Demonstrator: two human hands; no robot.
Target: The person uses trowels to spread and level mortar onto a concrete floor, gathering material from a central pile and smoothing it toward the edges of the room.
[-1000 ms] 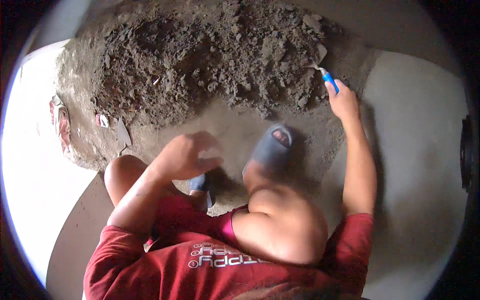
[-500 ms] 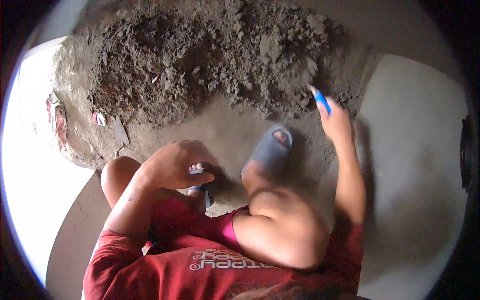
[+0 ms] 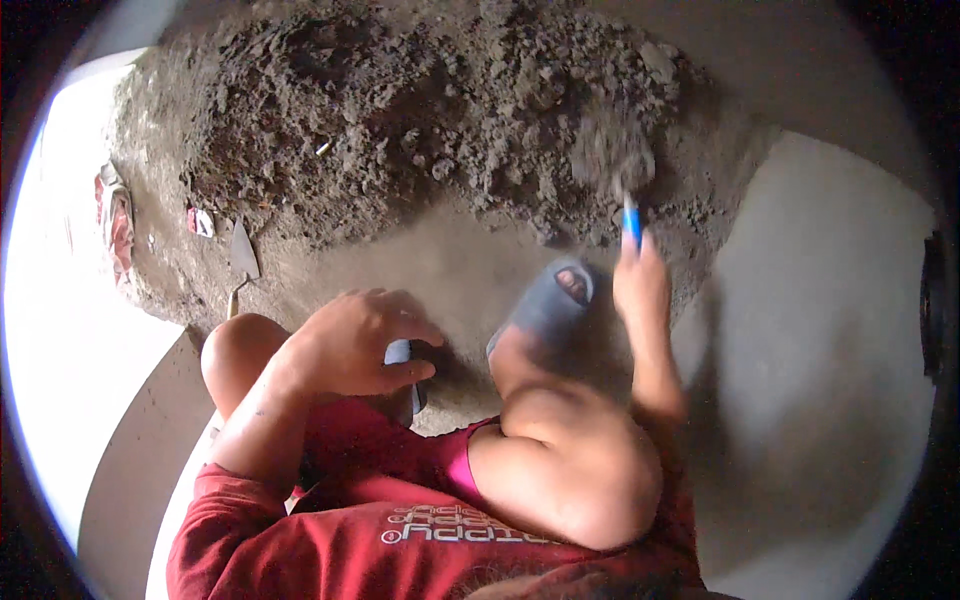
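My right hand (image 3: 642, 285) is closed round the blue handle of a trowel (image 3: 630, 225). The trowel points away from me, and its blade is blurred against the near right side of a heap of dark, crumbly soil (image 3: 390, 100). Over my lap near my left knee hangs my left hand (image 3: 365, 335), fingers curved and apart, with nothing in it. Its thumb and fingers partly cover my left foot and sandal.
A second, pointed trowel (image 3: 242, 252) lies on the floor at the left. Close by are a small red and white scrap (image 3: 202, 222) and a crumpled red and white bag (image 3: 118, 225). My right foot wears a grey sandal (image 3: 545, 305). A pale wall (image 3: 810, 330) bounds the right side.
My right hand has shifted left with the trowel, whose handle now points straighter away from me. The left hand has stayed nearly in place.
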